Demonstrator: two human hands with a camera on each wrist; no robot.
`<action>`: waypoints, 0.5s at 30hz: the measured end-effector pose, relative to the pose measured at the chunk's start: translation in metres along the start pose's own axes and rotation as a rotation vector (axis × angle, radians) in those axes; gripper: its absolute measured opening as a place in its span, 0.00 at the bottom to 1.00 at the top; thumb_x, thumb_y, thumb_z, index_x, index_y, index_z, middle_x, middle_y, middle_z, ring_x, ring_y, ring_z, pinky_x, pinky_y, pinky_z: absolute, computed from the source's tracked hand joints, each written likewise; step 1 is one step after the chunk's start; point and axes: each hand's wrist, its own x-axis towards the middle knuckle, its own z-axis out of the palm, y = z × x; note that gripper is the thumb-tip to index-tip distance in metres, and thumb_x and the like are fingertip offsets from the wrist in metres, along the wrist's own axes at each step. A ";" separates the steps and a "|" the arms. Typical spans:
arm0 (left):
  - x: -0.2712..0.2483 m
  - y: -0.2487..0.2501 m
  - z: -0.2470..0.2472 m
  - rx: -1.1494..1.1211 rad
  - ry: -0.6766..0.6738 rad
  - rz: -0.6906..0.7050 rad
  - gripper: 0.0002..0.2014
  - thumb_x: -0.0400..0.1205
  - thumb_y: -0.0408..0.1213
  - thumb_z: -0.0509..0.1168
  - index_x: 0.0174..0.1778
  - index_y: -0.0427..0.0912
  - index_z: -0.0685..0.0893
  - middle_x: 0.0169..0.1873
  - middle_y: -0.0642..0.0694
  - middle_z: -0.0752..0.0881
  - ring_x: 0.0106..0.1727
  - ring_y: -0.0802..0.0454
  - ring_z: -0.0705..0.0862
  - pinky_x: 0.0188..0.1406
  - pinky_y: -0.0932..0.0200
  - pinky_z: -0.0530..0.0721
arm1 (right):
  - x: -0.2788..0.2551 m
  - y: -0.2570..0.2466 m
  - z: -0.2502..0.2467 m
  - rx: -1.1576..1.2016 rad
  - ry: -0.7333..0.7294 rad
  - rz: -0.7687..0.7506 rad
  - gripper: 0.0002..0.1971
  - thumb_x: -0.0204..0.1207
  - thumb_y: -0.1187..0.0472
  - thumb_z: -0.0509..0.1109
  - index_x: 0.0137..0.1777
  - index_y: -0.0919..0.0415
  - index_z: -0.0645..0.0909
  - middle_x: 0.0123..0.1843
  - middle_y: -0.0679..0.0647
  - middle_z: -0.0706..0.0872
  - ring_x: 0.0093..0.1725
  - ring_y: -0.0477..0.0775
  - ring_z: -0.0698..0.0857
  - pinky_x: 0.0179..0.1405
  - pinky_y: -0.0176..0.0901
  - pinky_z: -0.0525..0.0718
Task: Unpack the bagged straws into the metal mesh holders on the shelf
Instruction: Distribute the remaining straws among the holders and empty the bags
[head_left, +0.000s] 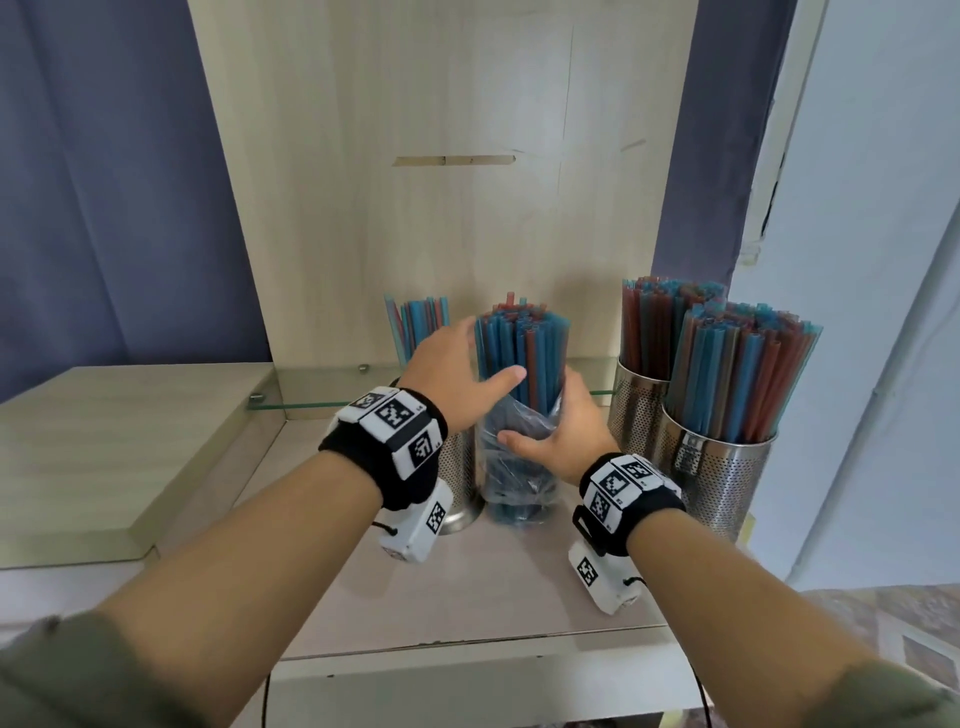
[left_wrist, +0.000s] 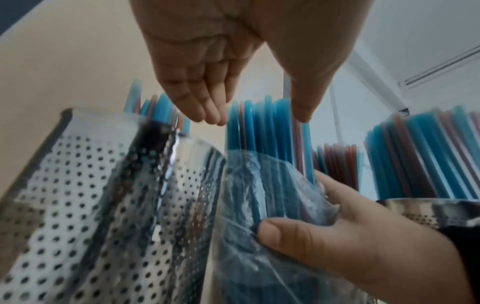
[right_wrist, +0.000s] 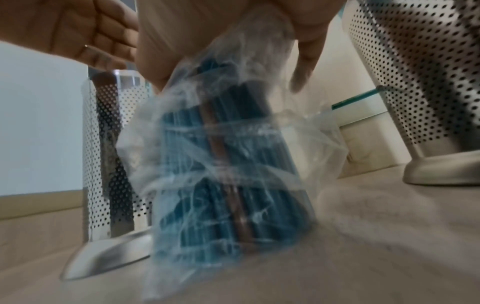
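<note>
right hand (head_left: 563, 431) wrapped round the clear bag (head_left: 519, 467) at mid-height, thumb across the near face, fingers curled behind and hidden. left hand (head_left: 457, 364) open beside the bared straws (head_left: 522, 358), thumb laid against their near side, fingers straight along the left side; whether the fingers touch, not clear. in the left wrist view, fingertips (left_wrist: 215, 117) level with the straw tops.

bundle upright, long axis vertical, foot on the shelf (head_left: 467, 582), open ends up. bag pushed down to the lower half, crumpled; its bottom blurred in the right wrist view.

just left, touching or nearly so, a mesh holder (head_left: 460, 467), mostly hidden behind the left wrist, its few straws (head_left: 415, 322) showing above the hand. to the right, two full holders: a near one (head_left: 722, 483) and a far one (head_left: 636, 410), close to the right wrist. base of the near one cut off by the shelf edge.

bare shelf on the near side, up to the front edge. wooden back panel (head_left: 441, 130) behind; glass ledge (head_left: 322, 384) along its foot.
</note>
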 end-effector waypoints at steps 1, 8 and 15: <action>0.002 0.000 0.003 0.008 0.015 -0.029 0.41 0.74 0.62 0.71 0.77 0.41 0.70 0.70 0.45 0.81 0.71 0.46 0.78 0.69 0.51 0.77 | 0.001 0.000 0.002 -0.023 0.004 -0.006 0.48 0.58 0.49 0.87 0.75 0.52 0.65 0.66 0.47 0.77 0.65 0.46 0.79 0.64 0.40 0.78; 0.016 -0.017 0.025 0.036 0.090 -0.249 0.43 0.52 0.87 0.53 0.47 0.56 0.84 0.47 0.55 0.87 0.59 0.46 0.81 0.63 0.39 0.79 | -0.001 0.002 0.019 -0.100 0.040 -0.023 0.51 0.57 0.47 0.87 0.77 0.56 0.64 0.67 0.52 0.73 0.66 0.49 0.76 0.67 0.45 0.80; 0.025 -0.021 0.018 -0.180 0.036 -0.185 0.19 0.73 0.62 0.68 0.41 0.49 0.87 0.35 0.53 0.89 0.41 0.50 0.88 0.50 0.45 0.87 | -0.005 -0.004 0.025 -0.054 0.089 0.016 0.60 0.50 0.45 0.89 0.81 0.53 0.58 0.69 0.50 0.70 0.66 0.45 0.73 0.68 0.44 0.77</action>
